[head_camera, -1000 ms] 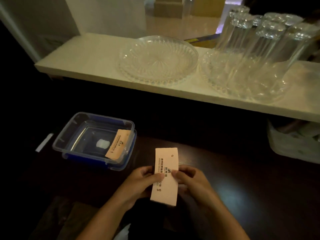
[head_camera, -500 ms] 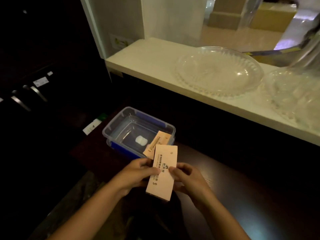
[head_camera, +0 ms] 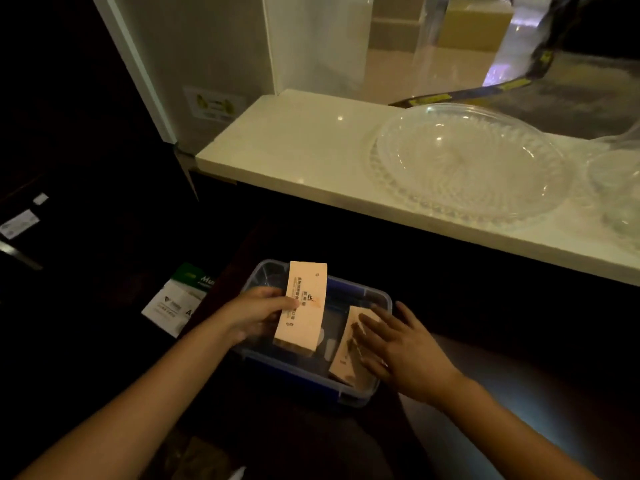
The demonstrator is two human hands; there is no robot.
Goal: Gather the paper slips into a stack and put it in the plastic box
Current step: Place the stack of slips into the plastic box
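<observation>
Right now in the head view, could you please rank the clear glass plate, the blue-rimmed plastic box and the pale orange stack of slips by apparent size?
1. Clear glass plate, the largest.
2. Blue-rimmed plastic box.
3. Pale orange stack of slips, held over the box in the left hand, the smallest.

Matt peach paper slips (head_camera: 304, 306) over a clear glossy plastic box (head_camera: 382, 299); cut-glass dish (head_camera: 467, 161) on polished pale stone ledge (head_camera: 294, 140).

Two bare forearms, left hand (head_camera: 254, 311), right hand (head_camera: 405, 351), no sleeves visible
</observation>
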